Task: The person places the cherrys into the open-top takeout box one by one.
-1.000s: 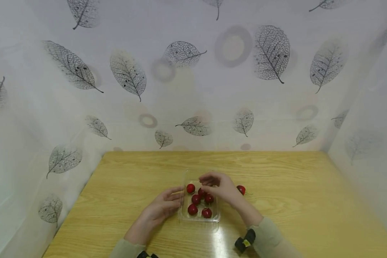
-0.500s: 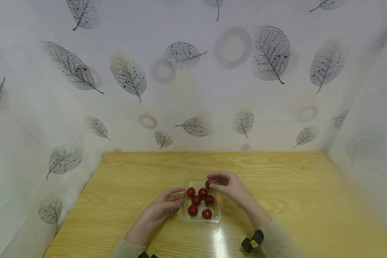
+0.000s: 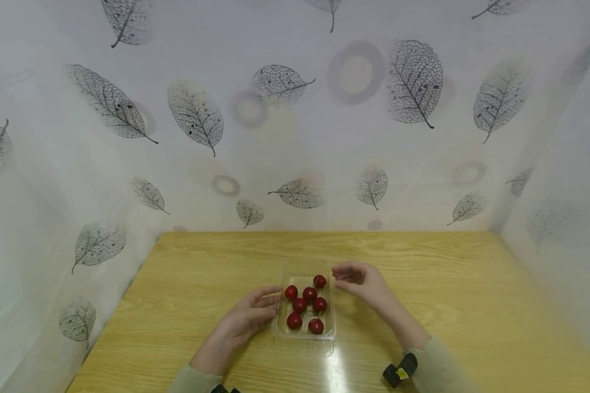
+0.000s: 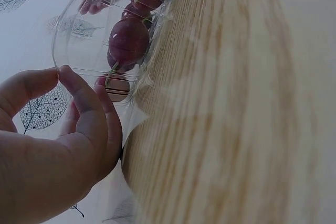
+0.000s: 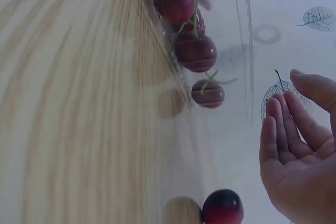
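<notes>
A clear plastic container (image 3: 305, 337) stands on the table with several dark red cherries (image 3: 300, 304) inside, some with green stems. My left hand (image 3: 246, 316) rests at its left side, fingers fairly straight; in the left wrist view the thumb and fingertips (image 4: 64, 71) are right at the container's rim and wall. My right hand (image 3: 366, 284) is just off the container's right side, fingers loosely bent with nothing between them. The cherry (image 3: 319, 281) in the far right corner lies closest to it. Another cherry (image 5: 223, 208) sits outside the container, hidden behind my right hand in the head view.
The wooden table (image 3: 201, 256) stretches out on both sides of the container. A pale covering with printed leaves (image 3: 295, 136) rises behind the table and along both sides. Black straps (image 3: 400, 370) sit at the wrists over light sleeves.
My right hand let go of a cherry in the container's far right corner and drew back to the right, now covering the loose cherry from the head view. My left hand stayed put.
</notes>
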### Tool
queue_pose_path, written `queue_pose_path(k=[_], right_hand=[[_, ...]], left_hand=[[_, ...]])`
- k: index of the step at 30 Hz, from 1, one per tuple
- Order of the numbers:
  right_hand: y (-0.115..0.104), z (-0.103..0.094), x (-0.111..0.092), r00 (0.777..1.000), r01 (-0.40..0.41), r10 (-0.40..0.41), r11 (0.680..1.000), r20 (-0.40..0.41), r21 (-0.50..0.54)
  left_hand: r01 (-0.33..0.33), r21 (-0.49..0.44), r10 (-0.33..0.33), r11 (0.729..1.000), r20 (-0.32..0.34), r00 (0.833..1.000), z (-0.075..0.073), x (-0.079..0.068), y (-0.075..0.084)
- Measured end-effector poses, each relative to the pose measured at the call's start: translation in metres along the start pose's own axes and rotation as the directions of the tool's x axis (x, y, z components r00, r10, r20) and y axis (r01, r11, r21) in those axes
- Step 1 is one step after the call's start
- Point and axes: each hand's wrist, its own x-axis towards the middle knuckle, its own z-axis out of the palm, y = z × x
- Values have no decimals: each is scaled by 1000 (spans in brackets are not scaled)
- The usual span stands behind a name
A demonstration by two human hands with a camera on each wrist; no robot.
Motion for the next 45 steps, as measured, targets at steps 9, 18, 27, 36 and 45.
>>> queue_pose_path(k=[9, 18, 27, 36, 45], right_hand=[[7, -16, -9, 999, 8, -9, 999, -32, -33], [13, -28, -16, 998, -6, 3, 998, -56, -64], [23, -37, -24, 996, -2, -7, 995, -87, -104], [27, -48, -29, 995, -20, 6, 991, -102, -132], [29, -56, -33, 992, -53, 36, 988, -118, -143]], left_hand=[[-4, 1, 4, 1000, 5, 1000, 1, -1, -1], [-9, 7, 9, 1000, 5, 1000, 2, -1, -3], [-19, 2, 19, 1000, 1, 1000, 4, -4, -6], [-19, -2, 19, 1000, -2, 1000, 4, -4, -5], [-12, -7, 12, 1000, -4, 1000, 3, -2, -1]])
